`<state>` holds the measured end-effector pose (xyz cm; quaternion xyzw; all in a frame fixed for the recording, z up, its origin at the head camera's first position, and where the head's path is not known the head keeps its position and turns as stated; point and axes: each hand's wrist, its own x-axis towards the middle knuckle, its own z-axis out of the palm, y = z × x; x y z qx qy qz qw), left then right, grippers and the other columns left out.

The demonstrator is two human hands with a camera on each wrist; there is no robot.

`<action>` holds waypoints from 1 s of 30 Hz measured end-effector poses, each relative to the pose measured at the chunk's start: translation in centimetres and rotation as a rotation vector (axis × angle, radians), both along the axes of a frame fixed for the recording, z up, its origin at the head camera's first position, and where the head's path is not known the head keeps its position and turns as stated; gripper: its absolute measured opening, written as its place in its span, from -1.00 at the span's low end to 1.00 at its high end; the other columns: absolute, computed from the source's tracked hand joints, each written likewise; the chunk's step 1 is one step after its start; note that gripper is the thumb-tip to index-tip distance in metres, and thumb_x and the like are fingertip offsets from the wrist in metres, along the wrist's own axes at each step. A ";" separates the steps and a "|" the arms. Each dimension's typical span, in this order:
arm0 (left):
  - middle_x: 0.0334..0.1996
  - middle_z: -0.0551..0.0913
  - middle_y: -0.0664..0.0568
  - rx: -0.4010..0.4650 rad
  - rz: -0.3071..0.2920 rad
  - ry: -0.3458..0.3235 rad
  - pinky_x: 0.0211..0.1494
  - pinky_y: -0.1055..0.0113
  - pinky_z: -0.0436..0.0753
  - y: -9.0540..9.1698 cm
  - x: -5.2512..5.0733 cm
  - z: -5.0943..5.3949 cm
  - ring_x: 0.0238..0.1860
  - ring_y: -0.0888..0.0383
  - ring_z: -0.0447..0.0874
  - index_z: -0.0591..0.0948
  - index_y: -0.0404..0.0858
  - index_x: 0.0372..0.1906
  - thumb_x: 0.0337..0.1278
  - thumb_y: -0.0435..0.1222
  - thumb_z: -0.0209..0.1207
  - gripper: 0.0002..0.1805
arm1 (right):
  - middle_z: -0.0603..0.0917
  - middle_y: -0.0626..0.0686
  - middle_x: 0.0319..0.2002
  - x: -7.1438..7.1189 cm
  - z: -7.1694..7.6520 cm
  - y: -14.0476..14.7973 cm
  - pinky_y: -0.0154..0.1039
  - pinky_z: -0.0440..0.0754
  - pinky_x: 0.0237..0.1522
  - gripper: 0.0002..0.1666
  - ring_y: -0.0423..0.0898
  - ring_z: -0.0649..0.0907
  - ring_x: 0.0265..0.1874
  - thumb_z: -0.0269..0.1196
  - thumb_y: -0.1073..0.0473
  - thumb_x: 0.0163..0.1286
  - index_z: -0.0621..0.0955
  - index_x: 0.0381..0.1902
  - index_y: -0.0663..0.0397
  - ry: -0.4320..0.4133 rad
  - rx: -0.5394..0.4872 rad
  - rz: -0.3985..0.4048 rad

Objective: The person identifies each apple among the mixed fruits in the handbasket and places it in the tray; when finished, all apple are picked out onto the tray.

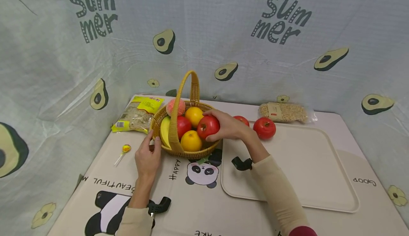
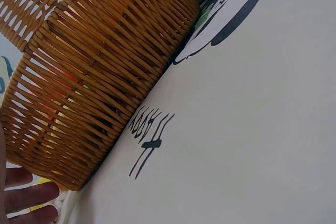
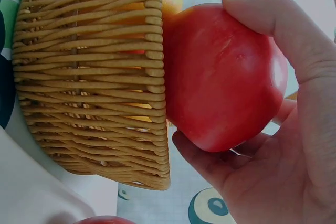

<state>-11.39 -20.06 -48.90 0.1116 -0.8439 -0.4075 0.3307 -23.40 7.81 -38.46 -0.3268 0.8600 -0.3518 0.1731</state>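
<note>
My right hand (image 1: 227, 125) grips a red apple (image 1: 208, 127) at the right side of the wicker basket (image 1: 191, 155). In the right wrist view, thumb and fingers curl round the apple (image 3: 223, 77) beside the basket's rim (image 3: 155, 77). The basket holds another red apple (image 1: 183, 126), two oranges (image 1: 191, 141), yellow bananas (image 1: 165, 131) and a pinkish fruit (image 1: 179, 107). My left hand (image 1: 148, 159) rests at the basket's left side, fingers spread; in the left wrist view its fingertips (image 2: 31, 196) lie by the wicker wall (image 2: 100, 72).
Two red apples (image 1: 264, 128) sit at the back left of a beige tray (image 1: 306, 165). A bag of grains (image 1: 284, 112) lies behind the tray. Left of the basket are a yellow-labelled bag (image 1: 137, 114) and a lollipop (image 1: 126, 148).
</note>
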 end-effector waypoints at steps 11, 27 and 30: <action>0.21 0.65 -0.16 -0.002 -0.001 0.002 -0.18 0.89 0.29 0.0 0.0 -0.1 -0.22 -0.08 0.78 0.55 -0.24 0.32 0.45 -0.12 0.08 -0.53 | 0.48 -0.05 0.25 1.3 -0.1 0.6 0.06 0.66 0.14 -0.03 -0.01 0.51 0.21 0.49 -0.20 -0.01 0.34 0.35 -0.24 0.058 -0.029 -0.096; 0.21 0.65 -0.17 -0.007 -0.001 0.005 -0.18 0.91 0.28 0.1 0.0 0.1 -0.23 -0.10 0.78 0.56 -0.25 0.31 0.45 -0.13 0.08 -0.54 | 0.48 -0.07 0.28 3.3 -0.1 1.9 0.09 0.65 0.16 -0.02 0.01 0.52 0.21 0.50 -0.16 0.01 0.32 0.37 -0.23 0.086 -0.135 -0.208; 0.21 0.65 -0.17 -0.005 -0.003 0.001 -0.18 0.91 0.28 0.1 0.0 0.1 -0.22 -0.10 0.78 0.55 -0.25 0.31 0.46 -0.13 0.07 -0.53 | 0.48 -0.07 0.30 3.5 -0.2 2.2 0.09 0.66 0.14 0.00 0.02 0.53 0.20 0.51 -0.14 0.01 0.32 0.39 -0.23 0.104 -0.161 -0.220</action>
